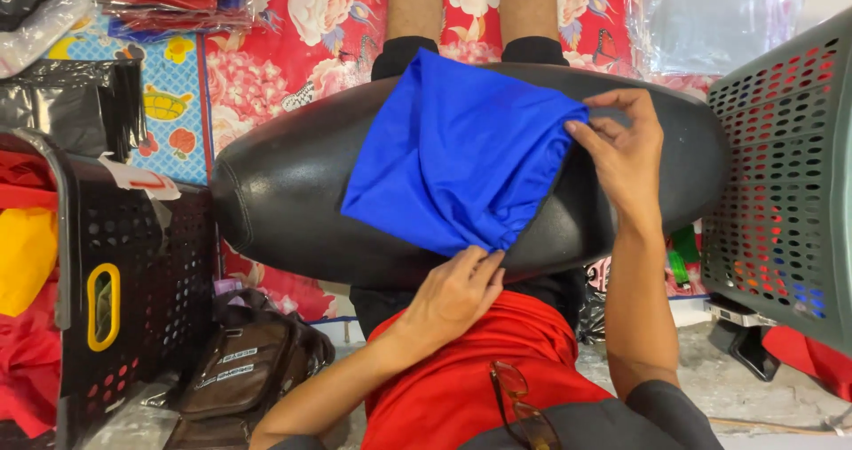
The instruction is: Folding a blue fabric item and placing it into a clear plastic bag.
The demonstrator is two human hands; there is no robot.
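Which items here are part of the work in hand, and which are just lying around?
In use: blue cloth, black cushion under it, left hand, right hand.
Lying about: black basket, grey basket, brown bag, sunglasses, yellow cloth.

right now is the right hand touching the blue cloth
Touching. The head view shows the right hand pinching the gathered edge of the blue cloth between thumb and fingers, with no gap, on the black cushion.

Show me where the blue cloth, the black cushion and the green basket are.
blue cloth [453,153], head view, middle of the fabric
black cushion [284,197], head view, bare left part
green basket [790,175], head view, perforated side wall
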